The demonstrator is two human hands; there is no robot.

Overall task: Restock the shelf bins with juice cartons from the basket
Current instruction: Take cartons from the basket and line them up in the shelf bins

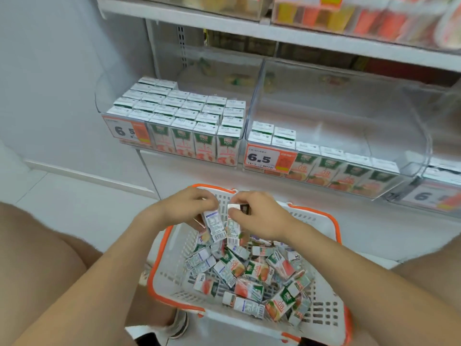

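Observation:
A white basket with orange rim [331, 310] stands on the floor before me, holding several loose juice cartons [252, 275]. My left hand [185, 206] grips one carton [213, 226] above the basket's far end. My right hand [259, 213] grips another carton [233, 227] right beside it. On the low shelf, the left clear bin [174, 116] is packed with upright cartons. The middle clear bin [336, 136] holds only a front row and a few more at its left.
Price tags reading 6.5 hang on the bin fronts [269, 158]. A third bin [439, 186] sits at the far right. Shelves above carry other packaged goods [349, 13]. My knees flank the basket; white floor [74, 196] lies to the left.

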